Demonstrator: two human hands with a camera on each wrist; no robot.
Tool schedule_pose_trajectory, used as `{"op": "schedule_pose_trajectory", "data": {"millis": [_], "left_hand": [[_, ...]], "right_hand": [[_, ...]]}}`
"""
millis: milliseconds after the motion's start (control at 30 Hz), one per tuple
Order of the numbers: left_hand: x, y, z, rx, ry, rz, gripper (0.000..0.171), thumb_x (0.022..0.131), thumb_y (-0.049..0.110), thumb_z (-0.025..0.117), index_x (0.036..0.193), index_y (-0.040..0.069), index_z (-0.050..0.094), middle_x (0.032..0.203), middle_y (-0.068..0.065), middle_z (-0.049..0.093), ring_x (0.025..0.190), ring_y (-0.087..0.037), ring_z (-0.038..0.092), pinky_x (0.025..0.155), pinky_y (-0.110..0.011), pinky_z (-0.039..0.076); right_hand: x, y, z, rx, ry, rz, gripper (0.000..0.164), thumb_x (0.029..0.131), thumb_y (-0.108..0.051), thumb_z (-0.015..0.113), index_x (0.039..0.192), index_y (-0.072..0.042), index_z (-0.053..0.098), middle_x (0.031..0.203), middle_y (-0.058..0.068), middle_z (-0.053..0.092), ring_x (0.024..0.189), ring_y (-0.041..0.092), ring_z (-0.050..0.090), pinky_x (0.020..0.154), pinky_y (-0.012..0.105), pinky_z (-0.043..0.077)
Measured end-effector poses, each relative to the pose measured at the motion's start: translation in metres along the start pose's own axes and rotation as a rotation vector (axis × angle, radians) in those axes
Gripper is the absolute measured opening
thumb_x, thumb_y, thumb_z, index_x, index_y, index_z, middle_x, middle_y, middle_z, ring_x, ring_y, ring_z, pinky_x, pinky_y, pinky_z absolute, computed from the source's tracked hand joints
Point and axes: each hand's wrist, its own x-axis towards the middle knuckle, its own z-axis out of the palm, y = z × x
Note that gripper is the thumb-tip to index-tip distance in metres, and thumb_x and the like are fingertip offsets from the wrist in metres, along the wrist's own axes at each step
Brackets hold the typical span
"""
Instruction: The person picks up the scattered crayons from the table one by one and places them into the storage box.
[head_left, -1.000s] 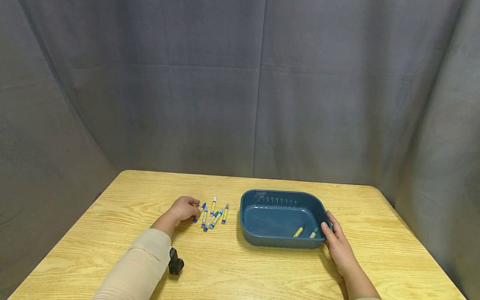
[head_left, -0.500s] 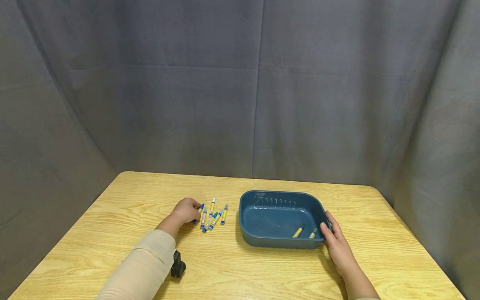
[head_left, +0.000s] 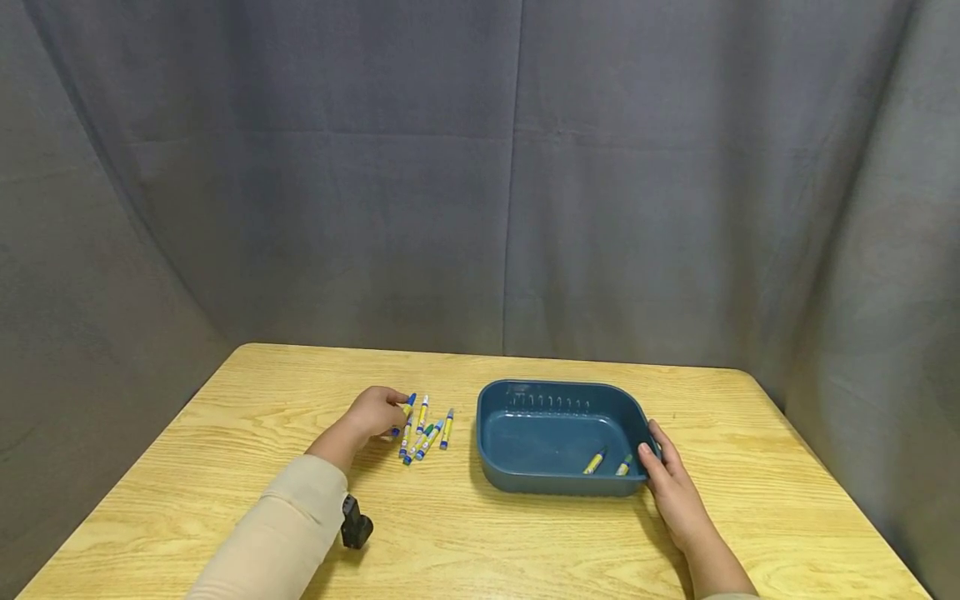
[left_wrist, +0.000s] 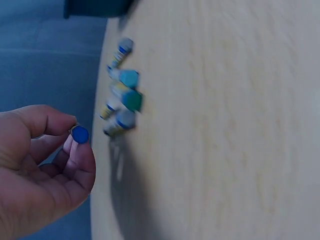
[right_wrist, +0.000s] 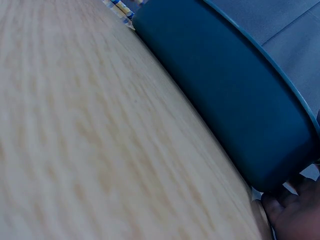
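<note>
My left hand (head_left: pixel 372 412) pinches a blue crayon (left_wrist: pixel 80 134) between thumb and index finger, raised off the table at the left edge of a small pile. Several more crayons with yellow-and-blue wrappers lie there, among them a white crayon (head_left: pixel 422 414) and a grey-tipped crayon (head_left: pixel 447 430). To the right stands a dark blue plastic bin (head_left: pixel 555 483). Two crayons are inside it, a dark-tipped crayon (head_left: pixel 595 462) and a green-tipped crayon (head_left: pixel 624 466). My right hand (head_left: pixel 678 500) grips the bin's right end, thumb over the rim and fingers along the outside.
Everything rests on a wooden table (head_left: pixel 465 550) with light grain. Grey curtains (head_left: pixel 390 208) hang behind it and at both sides. A small black camera (head_left: pixel 356 523) is strapped at the left wrist, by the beige sleeve (head_left: pixel 277 533).
The left hand has taken hold of the blue crayon at the pile's left side and lifted it slightly. The right hand and the bin have stayed in place.
</note>
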Motion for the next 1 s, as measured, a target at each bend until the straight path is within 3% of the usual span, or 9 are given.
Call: {"op": "schedule_pose_trajectory", "data": {"millis": [167, 333, 467, 800, 1000], "left_hand": [[-0.002, 0.018, 0.002, -0.037, -0.034, 0.050, 0.048, 0.085, -0.002, 0.056, 0.132, -0.006, 0.056, 0.100, -0.013, 0.057, 0.076, -0.016, 0.051, 0.068, -0.030, 0.053], [-0.003, 0.032, 0.008, -0.066, -0.074, 0.085, 0.048, 0.087, -0.001, 0.055, 0.134, -0.005, 0.055, 0.099, -0.011, 0.057, 0.079, -0.017, 0.052, 0.078, -0.038, 0.055], [0.000, 0.040, 0.015, -0.102, -0.095, 0.086, 0.048, 0.088, 0.000, 0.055, 0.136, -0.002, 0.055, 0.096, -0.008, 0.056, 0.076, -0.017, 0.049, 0.074, -0.037, 0.053], [0.005, 0.071, 0.039, -0.187, -0.133, 0.116, 0.049, 0.086, -0.001, 0.058, 0.135, 0.000, 0.057, 0.092, -0.006, 0.057, 0.086, -0.017, 0.056, 0.083, -0.036, 0.056], [0.004, 0.093, 0.060, -0.188, -0.161, 0.149, 0.047, 0.087, 0.000, 0.058, 0.134, 0.001, 0.058, 0.094, -0.006, 0.057, 0.087, -0.017, 0.058, 0.088, -0.039, 0.057]], "right_hand": [[0.000, -0.001, 0.000, -0.023, 0.008, 0.012, 0.065, 0.107, -0.036, 0.032, 0.159, -0.012, 0.001, 0.165, 0.018, -0.003, 0.150, 0.041, 0.009, 0.117, 0.051, 0.020], [0.000, -0.001, -0.001, -0.009, 0.003, 0.014, 0.066, 0.107, -0.036, 0.033, 0.159, -0.013, 0.000, 0.165, 0.018, -0.004, 0.150, 0.041, 0.006, 0.118, 0.054, 0.019], [0.000, 0.001, 0.000, -0.011, 0.003, 0.022, 0.066, 0.107, -0.036, 0.033, 0.159, -0.013, -0.001, 0.164, 0.019, -0.005, 0.150, 0.042, 0.006, 0.118, 0.055, 0.019], [0.000, 0.001, -0.001, -0.001, 0.003, 0.024, 0.067, 0.107, -0.036, 0.034, 0.159, -0.013, -0.001, 0.164, 0.020, -0.006, 0.150, 0.044, 0.005, 0.119, 0.059, 0.017], [-0.002, 0.001, -0.001, -0.005, 0.015, 0.031, 0.067, 0.107, -0.037, 0.033, 0.159, -0.013, -0.001, 0.164, 0.020, -0.006, 0.150, 0.043, 0.005, 0.119, 0.057, 0.017]]}}
